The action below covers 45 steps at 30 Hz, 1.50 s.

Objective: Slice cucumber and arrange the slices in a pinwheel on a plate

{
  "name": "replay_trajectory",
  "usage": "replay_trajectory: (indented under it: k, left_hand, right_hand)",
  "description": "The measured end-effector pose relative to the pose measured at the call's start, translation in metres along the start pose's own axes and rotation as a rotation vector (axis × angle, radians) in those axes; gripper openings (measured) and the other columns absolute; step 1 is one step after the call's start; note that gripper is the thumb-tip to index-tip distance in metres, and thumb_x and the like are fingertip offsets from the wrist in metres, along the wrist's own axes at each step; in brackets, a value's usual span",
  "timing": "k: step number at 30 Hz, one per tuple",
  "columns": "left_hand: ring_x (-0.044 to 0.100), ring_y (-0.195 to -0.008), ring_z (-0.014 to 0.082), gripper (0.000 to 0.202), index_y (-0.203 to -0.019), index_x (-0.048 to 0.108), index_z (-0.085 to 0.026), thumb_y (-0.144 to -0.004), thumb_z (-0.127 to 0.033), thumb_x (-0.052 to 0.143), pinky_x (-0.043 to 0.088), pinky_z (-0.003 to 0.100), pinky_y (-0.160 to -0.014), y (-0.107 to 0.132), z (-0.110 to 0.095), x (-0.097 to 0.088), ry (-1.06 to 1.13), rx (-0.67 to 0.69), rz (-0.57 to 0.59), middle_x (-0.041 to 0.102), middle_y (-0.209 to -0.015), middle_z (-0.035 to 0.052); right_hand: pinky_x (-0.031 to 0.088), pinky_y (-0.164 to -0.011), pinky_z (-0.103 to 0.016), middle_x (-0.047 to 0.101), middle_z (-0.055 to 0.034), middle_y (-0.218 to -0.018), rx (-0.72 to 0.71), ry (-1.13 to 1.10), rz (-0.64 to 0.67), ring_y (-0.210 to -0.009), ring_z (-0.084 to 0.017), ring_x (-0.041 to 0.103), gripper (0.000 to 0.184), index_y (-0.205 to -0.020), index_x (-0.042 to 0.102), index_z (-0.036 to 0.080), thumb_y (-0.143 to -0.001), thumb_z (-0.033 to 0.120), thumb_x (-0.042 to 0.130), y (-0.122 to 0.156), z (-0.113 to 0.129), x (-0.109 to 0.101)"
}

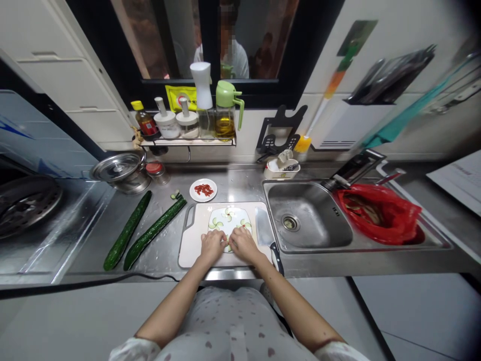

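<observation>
My left hand (212, 245) and my right hand (243, 244) rest side by side at the near edge of a white plate (222, 224) on a white cutting board (190, 243). Both hands have their fingers curled down onto cucumber slices (228, 215) laid around the plate's rim; what the fingertips pinch is hidden. A cleaver (266, 232) lies on the board's right side, blade flat, its dark handle pointing toward me.
Two whole cucumbers (143, 230) lie left of the board. A small plate of red chili bits (203, 190) sits behind it. To the right are a steel sink (308, 220) and a red bag (379, 213). A pot (120, 170) and an oil-bottle shelf (188, 125) stand behind.
</observation>
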<state>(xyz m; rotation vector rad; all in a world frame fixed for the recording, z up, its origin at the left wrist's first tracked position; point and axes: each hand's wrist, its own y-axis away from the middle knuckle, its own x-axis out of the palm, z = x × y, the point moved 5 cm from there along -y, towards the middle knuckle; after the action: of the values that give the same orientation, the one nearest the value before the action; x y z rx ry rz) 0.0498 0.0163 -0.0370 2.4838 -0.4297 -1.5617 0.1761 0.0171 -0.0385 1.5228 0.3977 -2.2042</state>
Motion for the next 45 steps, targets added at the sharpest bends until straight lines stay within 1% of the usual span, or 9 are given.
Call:
replay_trajectory:
  k: [8, 14, 19, 23, 25, 29, 33, 39, 45]
  left_hand:
    - [0.053, -0.102, 0.0232, 0.013, -0.089, 0.063, -0.023, -0.086, -0.034, 0.057, 0.029, 0.036, -0.087, 0.0, 0.001, 0.002, 0.0, -0.01, 0.0, 0.064, -0.098, 0.0044]
    - [0.053, -0.102, 0.0234, 0.014, -0.089, 0.064, -0.023, -0.086, -0.034, 0.055, 0.029, 0.037, -0.087, 0.0, 0.001, 0.001, 0.005, -0.016, -0.003, 0.064, -0.098, 0.0047]
    - [0.053, -0.101, 0.0232, 0.014, -0.09, 0.064, -0.023, -0.086, -0.033, 0.055, 0.029, 0.037, -0.087, 0.002, 0.003, 0.0, 0.015, -0.027, 0.006, 0.065, -0.097, 0.0049]
    - [0.053, -0.1, 0.0228, 0.012, -0.092, 0.064, -0.024, -0.085, -0.031, 0.056, 0.029, 0.037, -0.087, 0.004, 0.006, -0.003, 0.041, -0.032, -0.001, 0.065, -0.097, 0.0041]
    - [0.053, -0.1, 0.0229, 0.012, -0.092, 0.064, -0.024, -0.085, -0.03, 0.056, 0.029, 0.037, -0.087, 0.004, 0.007, -0.005, 0.048, -0.032, -0.014, 0.065, -0.097, 0.0039]
    - [0.054, -0.098, 0.0228, 0.012, -0.09, 0.064, -0.024, -0.085, -0.032, 0.057, 0.029, 0.036, -0.086, 0.004, 0.004, -0.004, 0.045, -0.024, -0.02, 0.064, -0.094, 0.0037]
    - [0.054, -0.099, 0.0235, 0.013, -0.089, 0.064, -0.024, -0.086, -0.034, 0.056, 0.03, 0.036, -0.086, 0.004, -0.001, -0.001, 0.033, -0.013, -0.024, 0.064, -0.093, 0.0039]
    - [0.054, -0.1, 0.0237, 0.012, -0.089, 0.064, -0.024, -0.086, -0.031, 0.055, 0.03, 0.037, -0.085, 0.003, -0.003, 0.0, 0.013, -0.012, -0.023, 0.064, -0.095, 0.0042]
    - [0.053, -0.102, 0.0233, 0.012, -0.091, 0.063, -0.024, -0.086, -0.03, 0.054, 0.029, 0.037, -0.087, 0.004, -0.003, 0.002, 0.012, -0.027, -0.012, 0.064, -0.099, 0.004]
  right_hand:
    - [0.032, -0.086, -0.034, 0.054, -0.0061, -0.091, 0.024, 0.002, 0.006, -0.091, -0.02, 0.042, 0.017, -0.081, 0.064, 0.018, -0.089, 0.023, 0.05, -0.001, 0.001, -0.001]
    - [0.033, -0.085, -0.034, 0.054, -0.0066, -0.094, 0.044, -0.024, -0.008, -0.093, -0.021, 0.042, 0.013, -0.083, 0.063, 0.019, -0.087, 0.022, 0.052, 0.0, 0.0, -0.003]
    - [0.035, -0.084, -0.033, 0.054, -0.0067, -0.097, 0.076, -0.052, -0.049, -0.097, -0.022, 0.042, 0.011, -0.088, 0.063, 0.02, -0.087, 0.022, 0.052, 0.003, -0.004, -0.006]
    - [0.034, -0.09, -0.036, 0.055, -0.0061, -0.097, 0.091, -0.078, -0.094, -0.099, -0.022, 0.043, 0.01, -0.089, 0.062, 0.021, -0.087, 0.022, 0.052, 0.008, -0.004, -0.007]
    - [0.034, -0.089, -0.036, 0.055, -0.0059, -0.097, 0.107, -0.087, -0.103, -0.099, -0.022, 0.043, 0.009, -0.089, 0.062, 0.021, -0.087, 0.022, 0.053, 0.01, -0.003, -0.007]
    - [0.034, -0.084, -0.034, 0.055, -0.0057, -0.097, 0.146, -0.089, -0.081, -0.096, -0.022, 0.043, 0.008, -0.086, 0.062, 0.021, -0.087, 0.023, 0.054, 0.01, 0.001, -0.004]
    - [0.034, -0.082, -0.034, 0.055, -0.0059, -0.096, 0.152, -0.068, -0.056, -0.096, -0.022, 0.043, 0.01, -0.084, 0.062, 0.02, -0.087, 0.023, 0.053, 0.008, 0.005, -0.002]
    - [0.033, -0.078, -0.033, 0.054, -0.0065, -0.095, 0.141, -0.037, -0.042, -0.093, -0.021, 0.043, 0.012, -0.085, 0.063, 0.019, -0.088, 0.023, 0.051, 0.004, 0.007, 0.001]
    - [0.032, -0.079, -0.032, 0.055, -0.0061, -0.093, 0.139, -0.004, -0.044, -0.091, -0.021, 0.043, 0.013, -0.083, 0.063, 0.019, -0.088, 0.022, 0.051, 0.003, 0.008, 0.001]
